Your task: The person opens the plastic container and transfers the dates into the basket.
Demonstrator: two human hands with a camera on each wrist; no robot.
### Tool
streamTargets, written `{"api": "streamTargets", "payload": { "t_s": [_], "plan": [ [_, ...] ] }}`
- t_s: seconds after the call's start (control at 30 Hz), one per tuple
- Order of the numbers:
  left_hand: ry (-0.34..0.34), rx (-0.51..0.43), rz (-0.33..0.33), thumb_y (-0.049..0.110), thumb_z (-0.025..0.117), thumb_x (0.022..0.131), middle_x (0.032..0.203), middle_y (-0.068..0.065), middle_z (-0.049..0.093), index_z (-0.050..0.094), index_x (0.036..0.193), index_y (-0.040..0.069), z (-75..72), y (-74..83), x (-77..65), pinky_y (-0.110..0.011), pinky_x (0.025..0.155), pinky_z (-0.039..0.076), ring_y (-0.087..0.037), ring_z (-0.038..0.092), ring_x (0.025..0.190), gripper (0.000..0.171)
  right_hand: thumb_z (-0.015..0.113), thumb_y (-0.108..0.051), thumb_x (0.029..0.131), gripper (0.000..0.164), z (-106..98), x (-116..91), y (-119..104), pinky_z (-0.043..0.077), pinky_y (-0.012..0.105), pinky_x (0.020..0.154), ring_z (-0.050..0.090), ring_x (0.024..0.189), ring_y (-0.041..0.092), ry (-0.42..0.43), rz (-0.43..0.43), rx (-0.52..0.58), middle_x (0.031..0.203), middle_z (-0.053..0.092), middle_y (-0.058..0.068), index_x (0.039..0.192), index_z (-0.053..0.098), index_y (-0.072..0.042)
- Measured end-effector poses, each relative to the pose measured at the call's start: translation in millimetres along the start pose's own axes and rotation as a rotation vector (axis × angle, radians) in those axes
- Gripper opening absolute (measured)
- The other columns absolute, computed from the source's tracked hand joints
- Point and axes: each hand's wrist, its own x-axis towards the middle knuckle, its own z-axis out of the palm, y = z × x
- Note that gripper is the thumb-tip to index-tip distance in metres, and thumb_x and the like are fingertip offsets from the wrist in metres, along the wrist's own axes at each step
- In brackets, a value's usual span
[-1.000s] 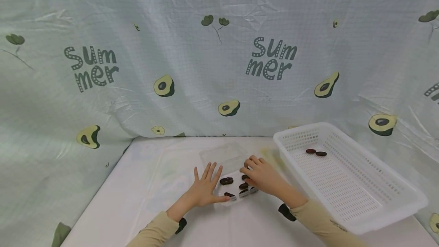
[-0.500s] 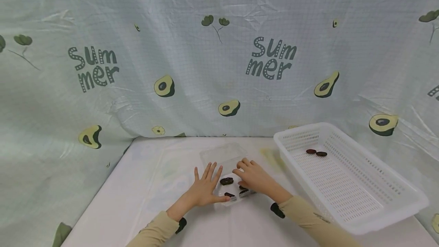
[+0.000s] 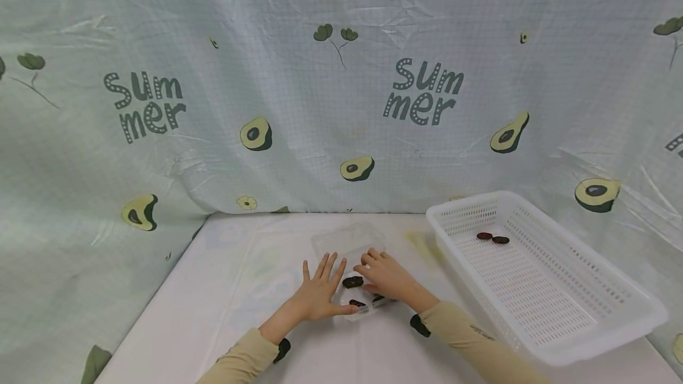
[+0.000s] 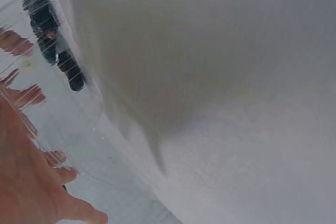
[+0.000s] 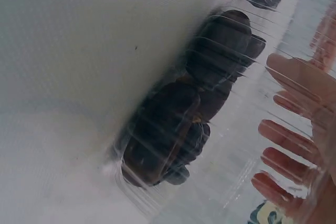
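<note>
A clear plastic box (image 3: 347, 316) holding several dark brown dates (image 3: 353, 282) lies on the table, between both hands. My left hand (image 3: 313, 300) rests along its left side with fingers spread wide and straight, thumb at the front edge. Over the box's right half is my right hand (image 3: 388, 277), fingers loosely bent, covering some of the dates. In the right wrist view, large dates (image 5: 163, 129) show through the ribbed clear wall, and the right hand's thumb and fingers stand apart with nothing seen between them. The left wrist view shows more dates (image 4: 43, 19) behind the plastic.
The box's clear lid (image 3: 349, 239) lies flat behind the hands. To the right stands a large white perforated basket (image 3: 581, 325) with two dates (image 3: 492, 237) near its far end. A patterned curtain (image 3: 299, 93) hangs at the table's back edge.
My right hand has slid left across the box, covering dates on the right side that showed earlier. The left hand has stayed in place, as have the basket and its two dates.
</note>
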Motion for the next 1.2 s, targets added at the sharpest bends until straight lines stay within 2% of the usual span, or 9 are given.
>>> {"api": "streamTargets", "payload": {
  "t_s": [0.13,0.3,0.6,0.87,1.2],
  "plan": [
    [-0.004,0.001,-0.001,0.075,0.038,0.074,0.149,-0.019,0.01,0.013,0.145,0.011,0.4,1.3,-0.3,-0.071,0.095,0.011,-0.038,0.009,0.137,0.099,0.066,-0.044,0.075,0.039,6.5,2.4,-2.1,0.043,0.026,0.071,0.045,0.087,0.012,-0.049,0.0,-0.016,0.098,0.053,-0.004,0.108,0.059,-0.025],
    [-0.003,0.004,-0.005,0.076,0.038,0.074,0.149,-0.018,0.009,0.012,0.145,0.011,3.9,1.7,-0.1,-0.071,0.095,0.011,-0.037,0.009,0.137,0.099,0.064,-0.045,0.077,0.035,12.2,2.6,-2.9,0.042,0.026,0.068,0.046,0.085,0.012,-0.072,-0.006,-0.02,0.096,0.054,-0.003,0.105,0.059,-0.025],
    [0.005,0.002,-0.012,0.076,0.038,0.074,0.149,-0.018,0.008,0.011,0.145,0.011,9.6,3.2,0.3,-0.071,0.095,0.01,-0.037,0.008,0.137,0.1,0.061,-0.046,0.079,0.031,23.3,2.0,-2.5,0.042,0.026,0.068,0.045,0.083,0.011,-0.112,0.025,0.057,0.093,0.054,-0.004,0.102,0.062,-0.026],
    [0.012,0.009,-0.027,0.077,0.037,0.073,0.149,-0.018,0.009,0.011,0.145,0.011,11.1,4.6,-0.2,-0.071,0.095,0.01,-0.037,0.009,0.137,0.101,0.063,-0.045,0.078,0.025,28.6,1.8,-3.3,0.043,0.026,0.067,0.046,0.082,0.011,-0.075,0.012,0.057,0.09,0.054,-0.004,0.093,0.063,-0.025],
    [0.011,0.004,-0.039,0.077,0.037,0.073,0.15,-0.018,0.007,0.01,0.145,0.012,14.7,3.6,-0.2,-0.071,0.096,0.009,-0.037,0.007,0.138,0.1,0.061,-0.046,0.08,0.026,31.7,2.4,-4.3,0.042,0.026,0.067,0.046,0.083,0.011,-0.086,0.002,0.052,0.091,0.055,-0.005,0.094,0.062,-0.025]
  ]
}}
